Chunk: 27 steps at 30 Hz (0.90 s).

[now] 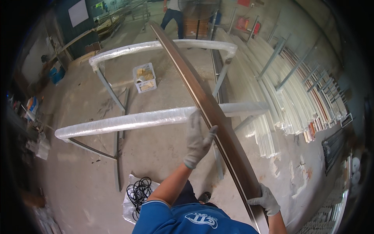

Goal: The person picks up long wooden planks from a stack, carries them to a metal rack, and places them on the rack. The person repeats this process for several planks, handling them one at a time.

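Observation:
A long brown wood-look profile [212, 107] with a pale metallic edge runs slantwise from my body to the far side. It lies across two padded rails wrapped in clear plastic, the near rail [136, 120] and the far rail [130, 50]. My left hand [198, 138], in a grey glove, is beside the profile at the near rail. Its fingers are stretched out and its thumb rests against the profile's left edge. Lower down, my gloved right hand [266, 200] closes on the profile's right side near its near end, with some fingers hidden.
A white basket [145, 89] with tan pieces stands between the rails. Black cable [138, 193] lies coiled on a white sack by my left side. Stacked pale profiles [269, 97] fill the right, between metal posts. A person [172, 17] stands beyond the far rail.

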Tool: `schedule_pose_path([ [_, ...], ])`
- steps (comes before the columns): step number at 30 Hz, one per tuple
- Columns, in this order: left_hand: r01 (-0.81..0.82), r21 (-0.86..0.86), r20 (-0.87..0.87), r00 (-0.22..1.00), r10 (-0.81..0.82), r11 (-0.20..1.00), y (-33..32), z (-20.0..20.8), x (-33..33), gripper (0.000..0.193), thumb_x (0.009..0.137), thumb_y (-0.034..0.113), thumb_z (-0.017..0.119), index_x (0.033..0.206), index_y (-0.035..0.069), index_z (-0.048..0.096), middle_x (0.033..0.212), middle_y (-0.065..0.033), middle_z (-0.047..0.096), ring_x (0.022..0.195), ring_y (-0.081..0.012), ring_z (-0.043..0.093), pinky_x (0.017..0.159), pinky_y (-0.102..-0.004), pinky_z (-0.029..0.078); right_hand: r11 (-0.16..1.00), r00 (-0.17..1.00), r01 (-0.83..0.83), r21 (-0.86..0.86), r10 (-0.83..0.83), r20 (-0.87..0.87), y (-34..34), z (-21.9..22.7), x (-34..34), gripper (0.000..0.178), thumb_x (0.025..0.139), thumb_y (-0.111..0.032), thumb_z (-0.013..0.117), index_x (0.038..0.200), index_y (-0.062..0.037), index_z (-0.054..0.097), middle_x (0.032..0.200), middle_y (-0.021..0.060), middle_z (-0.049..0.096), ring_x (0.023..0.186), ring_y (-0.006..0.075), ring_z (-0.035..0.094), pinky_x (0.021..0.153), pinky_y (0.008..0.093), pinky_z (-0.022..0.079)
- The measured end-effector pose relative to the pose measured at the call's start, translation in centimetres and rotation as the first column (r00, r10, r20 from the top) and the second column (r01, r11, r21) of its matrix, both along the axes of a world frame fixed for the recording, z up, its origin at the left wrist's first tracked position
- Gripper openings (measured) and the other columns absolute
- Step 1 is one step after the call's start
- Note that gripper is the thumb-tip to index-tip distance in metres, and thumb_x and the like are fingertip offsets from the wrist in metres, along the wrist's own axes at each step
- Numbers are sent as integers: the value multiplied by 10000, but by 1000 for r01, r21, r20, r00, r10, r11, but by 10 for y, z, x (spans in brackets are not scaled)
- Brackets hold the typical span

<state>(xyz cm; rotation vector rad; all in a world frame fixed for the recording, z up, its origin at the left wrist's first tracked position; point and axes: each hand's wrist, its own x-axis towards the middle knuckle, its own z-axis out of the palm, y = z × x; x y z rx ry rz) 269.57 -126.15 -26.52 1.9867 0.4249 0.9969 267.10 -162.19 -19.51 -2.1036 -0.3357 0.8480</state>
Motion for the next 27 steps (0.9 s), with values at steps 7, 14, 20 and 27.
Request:
schedule_pose_path([
  [7, 63, 249, -167, 986, -22, 966, 143, -17, 139, 778, 1005, 510, 486, 1519, -45, 305, 1569, -297, 292, 1487, -423, 230, 1213, -453, 229, 978, 978, 194, -76, -199, -61, 15, 1, -4, 844, 574, -201, 940, 1292, 25, 557, 1115, 109, 693, 1053, 180, 643, 944, 335, 497],
  [14, 271, -159, -587, 748, -311, 950, 258, -38, 157, 578, 1025, 400, 497, 1452, 12, 457, 1460, -236, 491, 1230, -367, 564, 1042, -425, 441, 942, 944, 226, -248, -148, 296, 59, 1, -10, 1059, 542, -366, 966, 1389, 19, 460, 1203, 162, 641, 1121, 266, 626, 965, 387, 502],
  [20, 200, -797, -51, 918, -393, 570, 235, -37, 168, 518, 1006, 395, 558, 1357, 15, 521, 1183, -96, 626, 827, -178, 615, 751, -328, 528, 856, 795, 210, -471, 130, 592, 110, -3, 0, 1104, 495, -323, 961, 1414, -9, 437, 1262, 188, 565, 1162, 379, 566, 973, 459, 483],
  [27, 101, -840, -62, 958, -279, 533, 223, -5, 153, 574, 970, 436, 633, 1330, 7, 506, 1115, -110, 598, 783, -162, 593, 706, -324, 547, 815, 669, 290, -501, 202, 715, 137, 0, 1, 835, 515, -227, 883, 1242, -66, 504, 1134, 145, 554, 1085, 365, 530, 899, 495, 474],
])
